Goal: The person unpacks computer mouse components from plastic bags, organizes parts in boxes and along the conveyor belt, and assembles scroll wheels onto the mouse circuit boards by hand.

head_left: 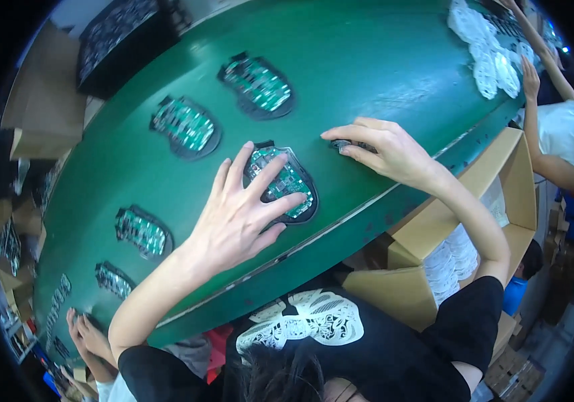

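Observation:
A green circuit board in a dark rounded casing [292,179] lies on the green work surface in front of me. My left hand [236,214] rests over it, fingers spread, with fingertips on the board and the thumb by the casing's near edge. To the right of that casing, my right hand [387,151] pinches a small dark part [342,143] just above or on the surface. What the part is cannot be made out, since the fingers cover most of it.
More cased circuit boards [258,86] lie beyond and to the left on the green belt-like table [367,60]. White clear-wrapped pieces [484,50] are piled far right, near another person's hands. An open cardboard box [427,234] with white pieces stands against the near right edge. Another person's hands [89,335] work at lower left.

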Tool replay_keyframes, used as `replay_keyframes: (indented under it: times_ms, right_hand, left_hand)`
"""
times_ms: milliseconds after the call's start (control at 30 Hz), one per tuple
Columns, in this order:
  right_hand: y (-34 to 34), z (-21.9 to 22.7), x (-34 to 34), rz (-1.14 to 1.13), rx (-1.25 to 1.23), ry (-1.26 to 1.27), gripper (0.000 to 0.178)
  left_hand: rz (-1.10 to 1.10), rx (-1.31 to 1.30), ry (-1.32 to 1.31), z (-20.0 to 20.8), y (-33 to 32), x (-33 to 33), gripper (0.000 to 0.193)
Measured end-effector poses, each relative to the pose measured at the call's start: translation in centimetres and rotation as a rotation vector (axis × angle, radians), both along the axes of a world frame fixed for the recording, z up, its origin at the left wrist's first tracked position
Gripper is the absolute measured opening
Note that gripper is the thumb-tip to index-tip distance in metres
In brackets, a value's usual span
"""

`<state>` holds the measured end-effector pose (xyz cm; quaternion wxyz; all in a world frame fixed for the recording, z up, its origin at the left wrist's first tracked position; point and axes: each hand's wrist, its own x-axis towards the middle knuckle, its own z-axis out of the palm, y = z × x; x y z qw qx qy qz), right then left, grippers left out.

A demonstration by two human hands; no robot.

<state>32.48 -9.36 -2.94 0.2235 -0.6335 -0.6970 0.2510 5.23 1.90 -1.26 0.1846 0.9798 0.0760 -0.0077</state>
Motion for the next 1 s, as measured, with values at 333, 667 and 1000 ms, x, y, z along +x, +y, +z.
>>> replay_keyframes:
  times_ms: [333, 667, 1000]
  right_hand:
    - [-0.7, 3.1, -1.9, -0.388, -0.281, 0.292, 0.043]
    - [0.0, 3.0, -6.6, -0.194, -0.128, 0.136, 0.048]
    - [3.3, 1.0, -8.9, 0.089, 0.378, -0.492, 0.032]
  left_hand:
    - [0.178, 0.035, -0.003, -0.4, -0.5, -4.7, 0.067]
    - [0.180, 0.095, -0.067, -2.8, -1.3, -3.0, 0.073]
    - [0.200, 0.163, -0.112, -3.4, -1.5, -2.9, 0.068]
